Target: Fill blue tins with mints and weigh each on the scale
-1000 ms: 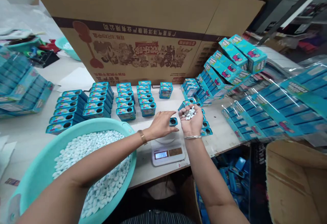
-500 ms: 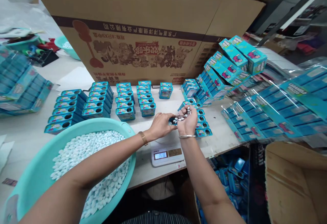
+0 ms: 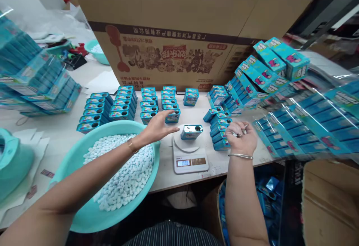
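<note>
A small blue tin (image 3: 190, 135) stands upright on the round pan of a white kitchen scale (image 3: 179, 169), its dark opening at the right of its top. The scale's display is lit with digits. My left hand (image 3: 158, 127) is open just left of the tin, thumb and fingers spread, apart from it. Farther right, my right hand (image 3: 241, 138) is palm up with curled fingers around a few white candies (image 3: 243, 130). It is beside a row of blue tins (image 3: 221, 135). Under my left forearm sits a turquoise basin (image 3: 84, 216) of white candies (image 3: 126, 182).
Several rows of tins (image 3: 123, 105) line the back, before a large cardboard box (image 3: 168, 6). Display boxes (image 3: 260, 77) pile up at the right; wrapped packs (image 3: 305, 126) lie nearer. More packs (image 3: 33, 77) stack at left. Below the table edge, an open carton (image 3: 331, 201) stands at right.
My left hand has let go of the tin and moved left. My right hand has moved right, away from the tin, with fewer candies in it. The scale's digits differ.
</note>
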### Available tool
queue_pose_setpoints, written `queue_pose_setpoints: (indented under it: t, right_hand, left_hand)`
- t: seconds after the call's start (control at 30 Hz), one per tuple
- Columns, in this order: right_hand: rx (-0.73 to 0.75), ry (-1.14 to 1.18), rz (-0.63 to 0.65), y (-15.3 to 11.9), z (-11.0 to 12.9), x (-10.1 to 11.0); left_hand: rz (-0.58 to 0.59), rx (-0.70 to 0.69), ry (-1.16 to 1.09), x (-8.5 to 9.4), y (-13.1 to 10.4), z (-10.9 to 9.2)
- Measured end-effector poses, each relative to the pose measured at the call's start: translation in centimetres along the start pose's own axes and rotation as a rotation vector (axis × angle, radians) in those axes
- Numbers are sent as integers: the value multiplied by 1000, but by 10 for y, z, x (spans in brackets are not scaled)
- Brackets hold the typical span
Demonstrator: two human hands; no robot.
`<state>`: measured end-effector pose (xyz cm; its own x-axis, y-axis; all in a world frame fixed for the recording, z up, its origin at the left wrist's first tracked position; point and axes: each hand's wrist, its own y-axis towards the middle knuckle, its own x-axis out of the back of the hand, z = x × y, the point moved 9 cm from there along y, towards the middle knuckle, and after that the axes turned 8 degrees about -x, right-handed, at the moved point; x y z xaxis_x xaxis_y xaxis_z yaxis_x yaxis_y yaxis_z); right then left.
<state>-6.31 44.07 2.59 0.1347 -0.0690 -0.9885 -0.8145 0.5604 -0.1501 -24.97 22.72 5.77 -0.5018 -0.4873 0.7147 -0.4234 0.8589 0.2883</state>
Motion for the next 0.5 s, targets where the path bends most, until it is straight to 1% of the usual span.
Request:
queue_pose_setpoints:
  t: [0.1, 0.2, 0.33, 0.5]
  right_hand:
    - [22, -39, -11, -11, 3, -1]
    - [50, -43, -47, -16, 2, 2]
    - [70, -36, -95, -21, -3, 3]
    - [64, -69, -99, -23, -6, 0]
  left_hand:
    - [-23, 10, 16, 14, -12, 1]
    - [-32, -16, 21, 17, -17, -4]
    - [-18, -40, 45, 9, -16, -11]
    - [14, -91, 72, -7, -10, -22]
